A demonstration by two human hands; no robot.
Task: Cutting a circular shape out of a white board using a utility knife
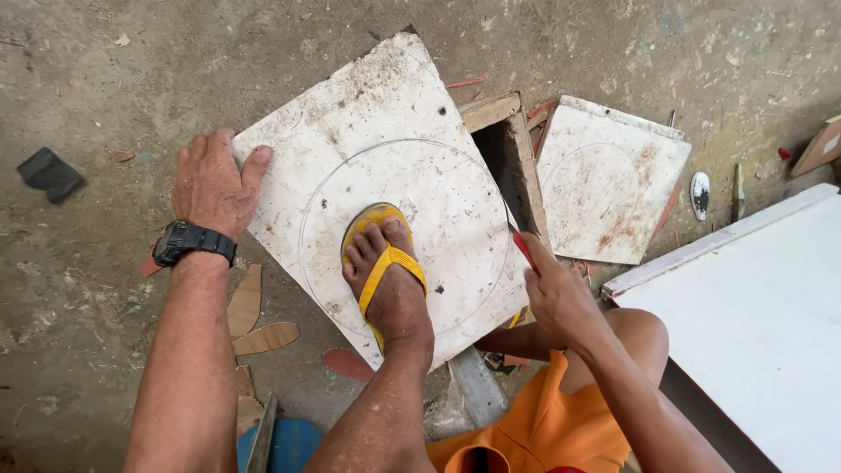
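Note:
A square white board (394,123) with a circle drawn on it lies on the ground. My foot in a yellow flip-flop (383,263) presses down on its middle. My left hand (213,184), with a black watch at the wrist, rests flat on the board's left corner, fingers together. My right hand (554,293) is closed on a red-handled tool (525,250) at the board's right edge; the tool's working end is hidden behind the hand and board.
A wooden block frame (515,158) sits under the board's right side. A second white square board (609,180) lies beyond it. A large white panel (753,324) fills the right. Curved wood offcuts (254,320) and a black scrap (50,173) lie on the concrete floor.

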